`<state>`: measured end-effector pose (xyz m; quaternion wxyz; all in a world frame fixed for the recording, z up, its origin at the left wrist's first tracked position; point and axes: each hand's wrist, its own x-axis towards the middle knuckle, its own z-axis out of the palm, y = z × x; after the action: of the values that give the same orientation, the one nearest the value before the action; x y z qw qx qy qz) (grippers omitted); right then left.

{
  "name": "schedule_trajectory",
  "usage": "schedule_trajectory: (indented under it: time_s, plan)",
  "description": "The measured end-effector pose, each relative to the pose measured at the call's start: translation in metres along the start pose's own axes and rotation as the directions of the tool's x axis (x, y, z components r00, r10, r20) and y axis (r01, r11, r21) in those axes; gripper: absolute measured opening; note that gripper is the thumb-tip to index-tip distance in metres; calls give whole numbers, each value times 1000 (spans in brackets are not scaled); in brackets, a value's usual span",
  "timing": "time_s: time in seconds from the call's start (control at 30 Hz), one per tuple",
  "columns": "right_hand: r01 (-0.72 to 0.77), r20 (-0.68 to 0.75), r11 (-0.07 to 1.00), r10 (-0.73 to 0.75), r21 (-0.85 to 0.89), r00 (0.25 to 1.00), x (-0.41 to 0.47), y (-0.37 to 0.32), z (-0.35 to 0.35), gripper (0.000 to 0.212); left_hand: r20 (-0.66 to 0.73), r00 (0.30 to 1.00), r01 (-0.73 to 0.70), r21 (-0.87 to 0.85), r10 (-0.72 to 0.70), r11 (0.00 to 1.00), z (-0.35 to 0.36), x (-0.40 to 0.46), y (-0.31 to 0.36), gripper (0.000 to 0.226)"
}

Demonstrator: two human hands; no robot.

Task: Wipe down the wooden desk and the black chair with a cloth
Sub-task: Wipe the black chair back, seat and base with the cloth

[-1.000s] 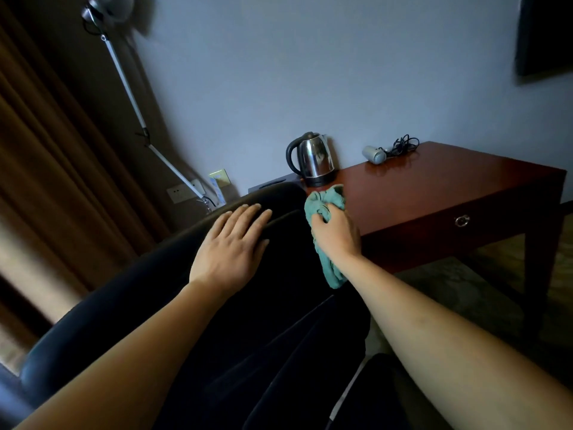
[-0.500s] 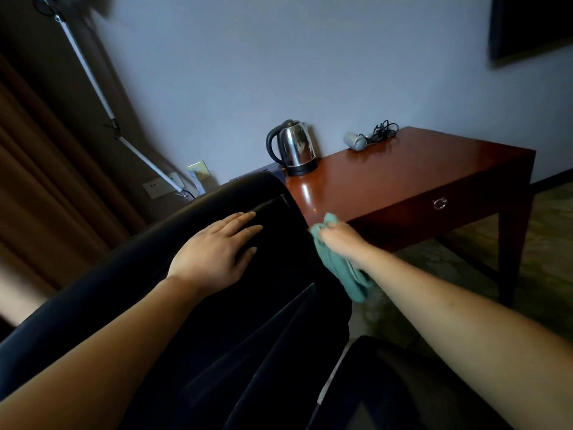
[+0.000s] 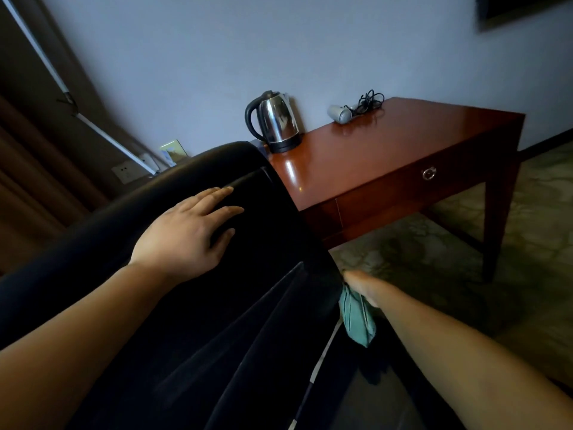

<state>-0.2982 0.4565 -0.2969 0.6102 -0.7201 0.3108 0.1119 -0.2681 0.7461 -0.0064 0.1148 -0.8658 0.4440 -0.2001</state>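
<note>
The black chair fills the lower left, its padded back curving from the left edge up toward the desk. My left hand rests flat on the top of the chair back, fingers straight. My right hand grips a teal cloth against the right side edge of the chair back, low down; its fingers are mostly hidden behind the chair edge and the cloth hangs below it. The reddish wooden desk stands behind the chair against the wall.
A steel kettle and a small hair dryer with a tangled black cord sit at the desk's back. A drawer ring pull faces front. A lamp arm, wall sockets and brown curtains are at the left. Patterned carpet lies under the desk.
My right hand has slid the cloth down the right edge of the chair back, from near the top to well below the desk level. My left hand stays on the chair top.
</note>
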Motion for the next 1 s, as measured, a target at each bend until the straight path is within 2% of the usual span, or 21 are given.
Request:
schedule_trajectory:
  time_s: [0.1, 0.17, 0.23, 0.3, 0.43, 0.5, 0.57, 0.67, 0.8, 0.87, 0.93, 1.0]
  plan:
    - [-20, -5, 997, 20, 73, 1000, 14, 2, 5, 52, 11, 1000, 2, 5, -2, 1000, 1, -1, -2, 60]
    - [-35, 18, 998, 34, 52, 999, 16, -1, 6, 53, 18, 1000, 1, -4, -1, 1000, 1, 0, -3, 60]
    - [-31, 5, 998, 30, 53, 1000, 17, -2, 9, 46, 21, 1000, 5, -10, -4, 1000, 2, -1, -2, 60]
    - [-23, -41, 994, 28, 110, 999, 19, -2, 9, 40, -2, 1000, 15, -13, -15, 1000, 2, -1, -3, 60]
    - [-43, 51, 964, 31, 262, 998, 14, -12, 3, 47, 16, 1000, 16, -5, -16, 1000, 3, 0, -5, 60]
    - [-10, 11, 957, 7, 289, 1000, 8, -31, -6, 46, 13, 1000, 17, -26, -16, 1000, 2, -1, -5, 60]
    - [76, -78, 953, -56, 294, 995, -18, -63, -16, 45, 11, 1000, 17, -27, -17, 999, 2, 0, -4, 59]
    - [291, -142, 913, -260, 287, 955, -73, -126, -26, 31, 14, 1000, 18, -20, -18, 1000, 3, 1, -4, 60]
    - [545, -153, 787, -524, 289, 838, -123, -218, -37, 41, 21, 999, 28, -29, -27, 999, -1, 3, 0, 62]
    - [637, -144, 725, -623, 264, 769, -128, -249, -31, 29, 30, 999, 32, -32, -31, 999, -4, 3, 1, 63]
    - [707, -168, 665, -689, 241, 705, -122, -259, -24, 22, 34, 999, 32, -29, -31, 999, -4, 2, 1, 63]
    - [693, -199, 668, -666, 272, 719, -108, -248, -18, 29, 26, 999, 32, -21, -32, 999, -3, 2, 1, 61]
